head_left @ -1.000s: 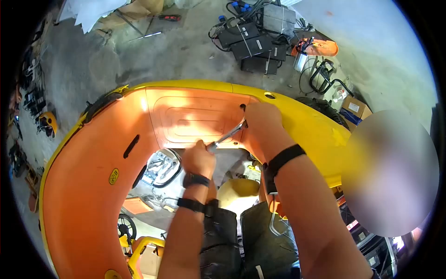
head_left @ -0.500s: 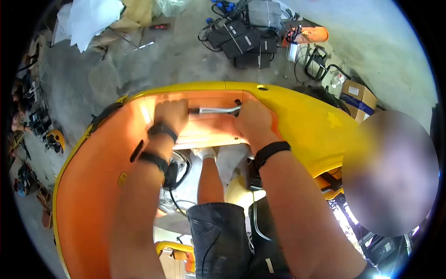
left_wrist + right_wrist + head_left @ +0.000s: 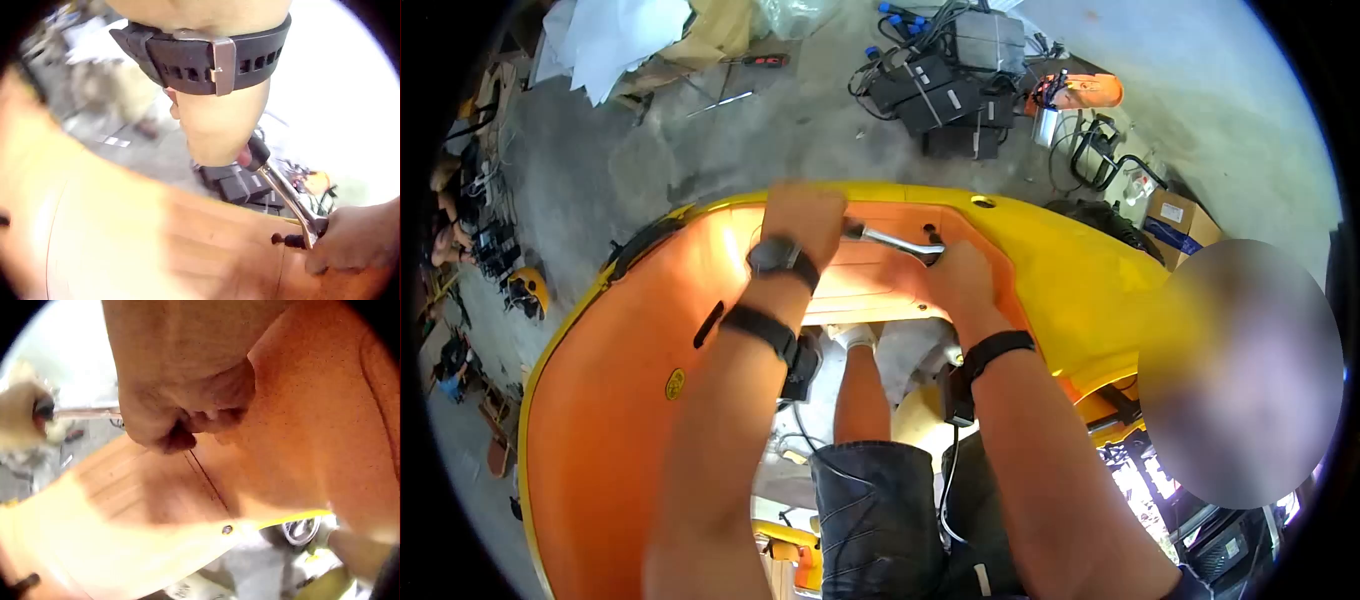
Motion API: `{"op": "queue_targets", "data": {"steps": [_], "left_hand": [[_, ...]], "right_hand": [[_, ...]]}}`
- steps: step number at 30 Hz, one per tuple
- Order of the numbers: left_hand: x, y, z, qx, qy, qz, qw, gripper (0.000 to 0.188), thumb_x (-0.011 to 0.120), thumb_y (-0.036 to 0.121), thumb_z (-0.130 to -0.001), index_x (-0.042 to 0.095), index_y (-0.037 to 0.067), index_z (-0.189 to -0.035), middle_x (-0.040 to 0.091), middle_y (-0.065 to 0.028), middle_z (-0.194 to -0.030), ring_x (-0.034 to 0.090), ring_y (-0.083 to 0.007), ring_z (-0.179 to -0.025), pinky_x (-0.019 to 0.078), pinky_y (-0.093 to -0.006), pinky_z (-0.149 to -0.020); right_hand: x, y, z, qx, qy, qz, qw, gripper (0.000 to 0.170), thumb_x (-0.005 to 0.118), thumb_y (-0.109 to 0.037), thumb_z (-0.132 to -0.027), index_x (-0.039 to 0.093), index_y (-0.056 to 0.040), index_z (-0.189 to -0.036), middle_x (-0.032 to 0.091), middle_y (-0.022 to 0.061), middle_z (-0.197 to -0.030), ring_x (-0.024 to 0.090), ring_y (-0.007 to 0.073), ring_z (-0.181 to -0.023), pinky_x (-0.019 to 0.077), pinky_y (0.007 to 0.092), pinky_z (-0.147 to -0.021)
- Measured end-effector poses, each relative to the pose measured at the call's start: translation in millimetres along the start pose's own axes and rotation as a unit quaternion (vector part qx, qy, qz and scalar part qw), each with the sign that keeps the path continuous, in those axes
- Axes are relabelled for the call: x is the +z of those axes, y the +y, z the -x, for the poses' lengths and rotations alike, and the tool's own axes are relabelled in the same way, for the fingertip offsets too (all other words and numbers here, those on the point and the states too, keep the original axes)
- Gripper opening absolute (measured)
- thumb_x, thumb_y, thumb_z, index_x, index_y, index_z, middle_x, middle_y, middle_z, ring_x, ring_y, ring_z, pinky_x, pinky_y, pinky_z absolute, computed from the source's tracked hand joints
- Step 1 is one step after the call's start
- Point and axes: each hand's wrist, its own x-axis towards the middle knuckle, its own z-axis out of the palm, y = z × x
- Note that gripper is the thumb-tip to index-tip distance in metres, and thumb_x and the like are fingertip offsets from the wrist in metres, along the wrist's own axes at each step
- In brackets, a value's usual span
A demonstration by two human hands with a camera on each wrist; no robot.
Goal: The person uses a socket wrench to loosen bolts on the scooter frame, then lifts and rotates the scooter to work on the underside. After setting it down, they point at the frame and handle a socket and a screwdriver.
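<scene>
— In the workshop, a person works a ratchet wrench (image 3: 895, 242) inside an orange shell (image 3: 585, 420). Where exactly?

— At the right-hand corner of the shell's far wall, just below the yellow rim (image 3: 870, 193).

— And the hands?

— Both are engaged. The left hand (image 3: 805, 215) holds the dark handle (image 3: 259, 155); the right hand (image 3: 962, 275) has its fingers curled about the wrench's head.

— Which step is this?

— Turning a fastener, by my reading. A dark, bolt-like piece (image 3: 277, 239) juts out beside the head, at that same corner. Whether the wrench is fully seated on it, I cannot tell from here.

— What does the next move call for?

— The right hand pressing the head steady and square, I'd judge, while the left takes the handle through an arc that clears the rim.
</scene>
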Motion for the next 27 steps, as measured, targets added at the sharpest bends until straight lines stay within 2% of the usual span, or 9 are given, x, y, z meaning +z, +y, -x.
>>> {"op": "queue_targets", "data": {"steps": [3, 6, 7, 10, 13, 17, 21, 23, 27], "left_hand": [[-48.6, 41.6, -67.1, 0.257, 0.130, -0.219, 0.932, 0.012, 0.066, 0.026, -0.075, 0.070, 0.015, -0.072, 0.066, -0.0026, -0.071, 0.060, -0.0189, -0.089, 0.0415, -0.0323, -0.081], [-35.6, 65.0, -95.7, 0.298, 0.149, -0.268, 0.904, 0.008, 0.064, 0.021, -0.071, 0.069, 0.014, -0.069, 0.066, -0.0008, -0.075, 0.059, -0.0192, -0.085, 0.0408, -0.0310, -0.081], [-30.3, 53.2, -85.3, 0.230, 0.199, -0.225, 0.926, 0.008, 0.066, 0.021, -0.071, 0.069, 0.014, -0.068, 0.066, -0.0028, -0.077, 0.059, -0.0205, -0.085, 0.0415, -0.0325, -0.081], [18.3, -12.3, -9.0, -0.020, -0.032, 0.031, 0.999, 0.020, 0.067, 0.028, -0.076, 0.064, 0.009, -0.084, 0.067, -0.0112, -0.077, 0.064, -0.0310, -0.078, 0.0490, -0.0438, -0.067], [103.0, 46.9, 91.5, -0.304, -0.093, 0.170, 0.933, 0.028, 0.058, 0.027, -0.082, 0.054, 0.007, -0.102, 0.065, -0.0185, -0.074, 0.064, -0.0377, -0.068, 0.0501, -0.0496, -0.063], [121.3, 155.5, 122.2, -0.351, -0.015, 0.424, 0.835, 0.023, 0.066, 0.027, -0.076, 0.060, 0.006, -0.085, 0.066, -0.0180, -0.075, 0.064, -0.0391, -0.074, 0.0494, -0.0483, -0.066], [105.9, 120.4, 110.2, -0.367, -0.075, 0.273, 0.886, 0.026, 0.060, 0.032, -0.077, 0.064, 0.007, -0.083, 0.064, -0.0185, -0.077, 0.061, -0.0406, -0.078, 0.0493, -0.0474, -0.068], [64.0, 51.9, 84.8, -0.248, -0.057, 0.144, 0.956, 0.020, 0.058, 0.029, -0.079, 0.067, 0.012, -0.076, 0.065, -0.0154, -0.074, 0.064, -0.0335, -0.073, 0.0502, -0.0435, -0.063], [-28.8, 4.9, -27.3, 0.021, -0.116, -0.046, 0.992, 0.028, 0.062, 0.042, -0.083, 0.072, 0.017, -0.090, 0.069, -0.0087, -0.095, 0.064, -0.0251, -0.094, 0.0428, -0.0409, -0.086]], "right_hand": [[35.8, 8.1, 4.1, 0.058, 0.040, -0.285, 0.956, 0.026, 0.071, -0.024, -0.071, 0.067, -0.0030, -0.084, 0.067, 0.0191, -0.078, 0.067, 0.0351, -0.079, 0.0526, 0.0409, -0.065], [28.2, -22.2, 5.3, 0.122, 0.024, -0.437, 0.891, 0.025, 0.069, -0.025, -0.073, 0.068, -0.0029, -0.085, 0.067, 0.0198, -0.074, 0.067, 0.0354, -0.073, 0.0514, 0.0410, -0.060], [28.6, -18.2, 0.8, 0.124, 0.034, -0.334, 0.934, 0.023, 0.067, -0.024, -0.076, 0.069, -0.0042, -0.085, 0.068, 0.0176, -0.077, 0.068, 0.0327, -0.075, 0.0516, 0.0398, -0.060], [0.8, -5.0, -4.4, 0.043, 0.021, -0.073, 0.996, 0.019, 0.063, -0.023, -0.080, 0.071, -0.0076, -0.088, 0.069, 0.0126, -0.083, 0.068, 0.0276, -0.080, 0.0517, 0.0375, -0.059], [-57.5, -34.3, -20.7, -0.103, -0.053, 0.182, 0.976, 0.019, 0.059, -0.021, -0.083, 0.071, -0.0114, -0.093, 0.070, 0.0080, -0.090, 0.068, 0.0243, -0.086, 0.0522, 0.0355, -0.061], [-48.0, -46.0, -32.8, -0.217, -0.078, 0.380, 0.896, 0.018, 0.060, -0.022, -0.084, 0.071, -0.0164, -0.097, 0.069, 0.0045, -0.102, 0.066, 0.0248, -0.097, 0.0533, 0.0343, -0.066], [-70.2, -17.1, -9.5, -0.284, -0.076, 0.327, 0.898, 0.024, 0.062, -0.026, -0.081, 0.069, -0.0141, -0.101, 0.070, 0.0066, -0.094, 0.068, 0.0259, -0.089, 0.0526, 0.0345, -0.070], [-41.7, -3.5, -12.1, -0.116, -0.005, 0.216, 0.970, 0.032, 0.065, -0.032, -0.079, 0.067, -0.0134, -0.105, 0.070, 0.0095, -0.096, 0.067, 0.0278, -0.090, 0.0528, 0.0369, -0.072], [-12.5, -5.4, -0.2, -0.002, -0.022, -0.048, 0.999, 0.041, 0.070, -0.035, -0.075, 0.064, -0.0113, -0.108, 0.069, 0.0106, -0.097, 0.066, 0.0277, -0.092, 0.0526, 0.0379, -0.074]]}}
